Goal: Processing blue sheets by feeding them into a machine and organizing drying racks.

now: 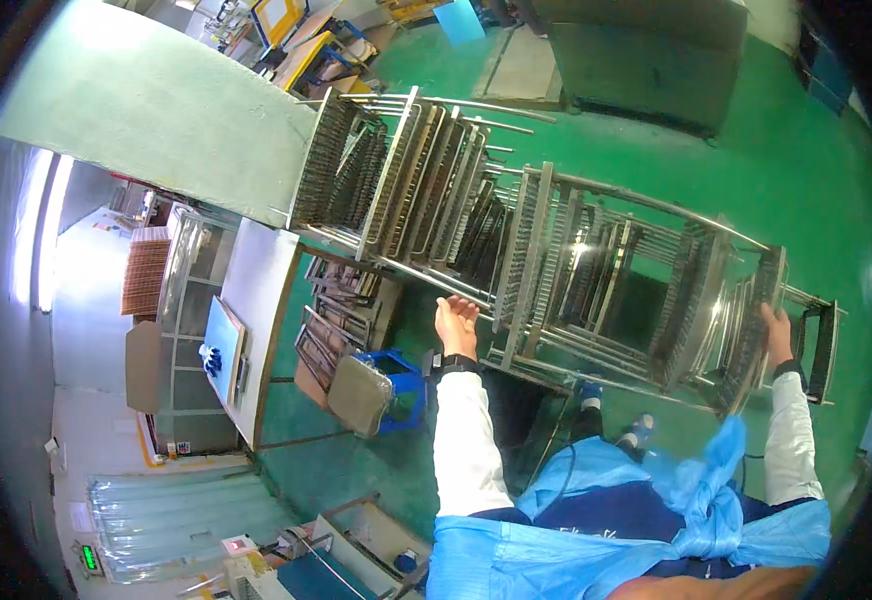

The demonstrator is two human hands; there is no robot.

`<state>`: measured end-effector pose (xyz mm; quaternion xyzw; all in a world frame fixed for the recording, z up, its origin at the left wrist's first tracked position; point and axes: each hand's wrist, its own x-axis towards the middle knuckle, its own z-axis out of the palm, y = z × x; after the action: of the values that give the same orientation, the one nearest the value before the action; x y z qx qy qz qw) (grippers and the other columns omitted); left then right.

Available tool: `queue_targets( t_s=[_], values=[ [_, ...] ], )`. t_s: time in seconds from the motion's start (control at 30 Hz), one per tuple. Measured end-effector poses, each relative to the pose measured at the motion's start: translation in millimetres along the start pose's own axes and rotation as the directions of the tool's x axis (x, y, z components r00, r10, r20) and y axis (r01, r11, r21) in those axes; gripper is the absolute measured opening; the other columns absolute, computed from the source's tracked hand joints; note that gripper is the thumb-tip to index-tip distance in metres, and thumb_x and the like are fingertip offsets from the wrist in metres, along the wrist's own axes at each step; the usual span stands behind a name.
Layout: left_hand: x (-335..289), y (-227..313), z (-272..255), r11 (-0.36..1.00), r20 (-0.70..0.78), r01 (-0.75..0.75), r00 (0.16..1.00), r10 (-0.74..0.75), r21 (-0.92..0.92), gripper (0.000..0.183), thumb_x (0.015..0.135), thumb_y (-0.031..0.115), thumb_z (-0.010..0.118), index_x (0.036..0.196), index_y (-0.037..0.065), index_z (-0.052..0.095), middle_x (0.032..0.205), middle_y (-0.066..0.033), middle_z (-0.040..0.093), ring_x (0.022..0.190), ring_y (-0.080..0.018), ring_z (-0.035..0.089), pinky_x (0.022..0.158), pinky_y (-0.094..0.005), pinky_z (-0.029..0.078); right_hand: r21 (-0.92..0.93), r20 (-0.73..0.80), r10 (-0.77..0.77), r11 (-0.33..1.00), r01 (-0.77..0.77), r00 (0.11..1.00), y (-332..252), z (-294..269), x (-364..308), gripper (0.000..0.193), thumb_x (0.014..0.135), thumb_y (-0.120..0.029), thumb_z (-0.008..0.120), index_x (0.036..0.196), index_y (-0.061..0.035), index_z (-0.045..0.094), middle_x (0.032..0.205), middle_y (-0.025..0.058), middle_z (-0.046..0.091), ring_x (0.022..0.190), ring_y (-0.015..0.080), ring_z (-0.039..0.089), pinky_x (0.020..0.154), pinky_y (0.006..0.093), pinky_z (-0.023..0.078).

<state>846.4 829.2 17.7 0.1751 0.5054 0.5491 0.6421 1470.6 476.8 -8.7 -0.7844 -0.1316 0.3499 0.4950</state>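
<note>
Before me a metal drying rack point(656, 300), with slotted side bars and long rails, stretches to the right. At its right end my right hand point(778, 335) is closed round the upright slotted frame; part of its fingers is hidden behind the bar. My left hand point(456, 325) is raised just beside a lower rail at the rack's left part, palm turned up and fingers loosely bent and apart. It appears to hold nothing; whether it touches the rail I cannot tell. Another slotted rack point(426, 180), with several wire shelves, adjoins on the left.
A blue stool point(396, 390) with a brown seat stands left of my left arm. Farther left is a white table point(266, 300) bearing a light-blue board point(224, 345). A pale wall block point(156, 110) rises behind. A large grey-green cabinet point(646, 60) stands across the green floor point(796, 190).
</note>
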Motion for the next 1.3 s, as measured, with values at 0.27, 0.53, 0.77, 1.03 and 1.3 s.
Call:
queue_targets(
  t_s=[0.27, 0.53, 0.77, 1.03, 1.3],
  values=[
    [45, -13, -7, 0.985, 0.088, 0.147, 0.984, -0.155, 0.085, 0.044, 0.097, 0.048, 0.043, 0.113, 0.007, 0.049, 0.111, -0.0159, 0.056, 0.098, -0.0316, 0.057, 0.087, -0.0442, 0.048, 0.017, -0.01, -0.007, 1.0, 0.007, 1.0, 30, 1, -10, 0.058, 0.085, -0.041, 0.067, 0.122, 0.0002, 0.051, 0.118, 0.0071, 0.054, 0.109, 0.018, 0.048, 0.092, 0.0317, 0.036],
    [82, -22, 2, 0.942, 0.078, 0.192, 0.981, -0.177, -0.276, 0.054, 0.091, 0.063, 0.043, 0.085, 0.009, 0.05, 0.059, -0.0019, 0.042, 0.051, -0.0183, 0.041, 0.049, -0.0332, 0.038, 0.023, -0.06, -0.023, 0.999, 0.025, 0.998, 45, 18, -56, 0.05, 0.087, -0.038, 0.066, 0.114, 0.0011, 0.054, 0.108, 0.006, 0.054, 0.1, 0.0176, 0.048, 0.09, 0.0317, 0.036],
    [73, 13, 33, 0.909, -0.029, 0.261, 0.958, -0.286, -0.326, 0.058, 0.092, 0.065, 0.036, 0.067, 0.013, 0.041, 0.053, 0.0018, 0.026, 0.042, -0.0121, 0.022, 0.039, -0.0263, 0.021, -0.058, -0.132, 0.026, 0.998, -0.034, 0.991, 94, -14, -31, 0.085, 0.084, -0.045, 0.067, 0.141, 0.0057, 0.03, 0.136, 0.0149, 0.044, 0.126, 0.0259, 0.041, 0.105, 0.0376, 0.03],
    [96, 33, 30, 0.902, -0.063, 0.306, 0.938, -0.34, -0.304, 0.058, 0.092, 0.065, 0.033, 0.069, 0.012, 0.042, 0.052, 0.0018, 0.026, 0.041, -0.0125, 0.021, 0.04, -0.0262, 0.02, -0.146, -0.164, 0.015, 0.989, -0.039, 0.986, 81, -12, -41, 0.072, 0.089, -0.041, 0.063, 0.137, 0.0052, 0.037, 0.13, 0.0142, 0.049, 0.118, 0.0239, 0.046, 0.1, 0.036, 0.035],
    [89, 12, 30, 0.922, 0.005, 0.264, 0.962, -0.274, -0.282, 0.055, 0.093, 0.06, 0.039, 0.07, 0.011, 0.043, 0.053, 0.001, 0.029, 0.045, -0.0126, 0.027, 0.04, -0.0267, 0.025, -0.112, -0.249, -0.067, 0.993, 0.04, 0.966, 62, -5, -70, 0.061, 0.087, -0.036, 0.066, 0.128, 0.0056, 0.047, 0.121, 0.0126, 0.056, 0.108, 0.0218, 0.052, 0.094, 0.0334, 0.039]
  ],
)
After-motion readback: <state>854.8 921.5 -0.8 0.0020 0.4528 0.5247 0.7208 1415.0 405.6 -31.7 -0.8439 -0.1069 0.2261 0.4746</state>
